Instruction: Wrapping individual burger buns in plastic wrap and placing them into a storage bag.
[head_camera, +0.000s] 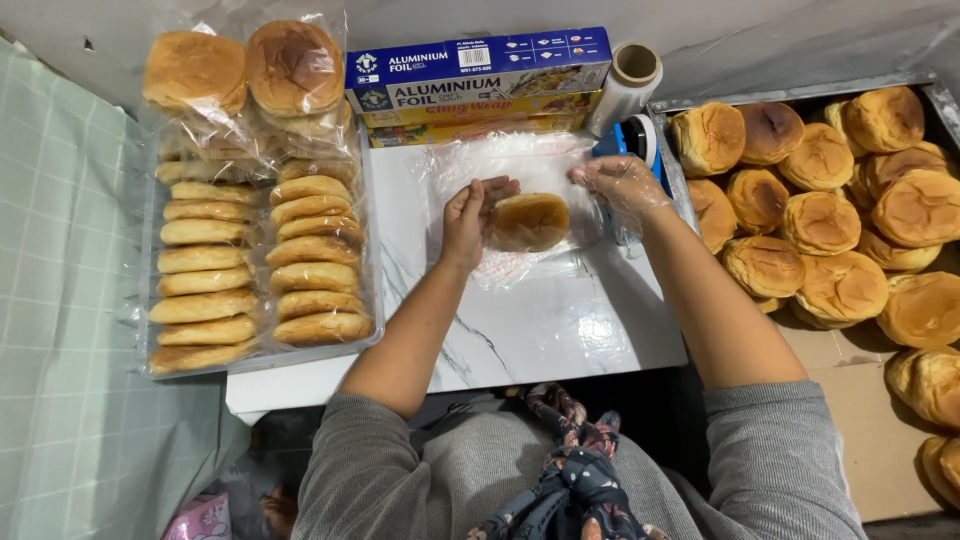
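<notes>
A golden-brown bun (529, 221) lies on a sheet of clear cling film (520, 168) spread on a white marble-pattern board (540, 330). My left hand (468, 217) presses against the bun's left side, fingers curled over its edge. My right hand (620, 183), in a thin clear glove, pinches the film's far right corner, just right of the bun.
Left of the board, a clear tray (262, 260) holds two rows of film-wrapped buns, more piled behind. Foil and cling-wrap boxes (478, 80) and a film roll (628, 84) sit at the back. A metal tray (800, 95) with several bare buns stands right, on cardboard (870, 420).
</notes>
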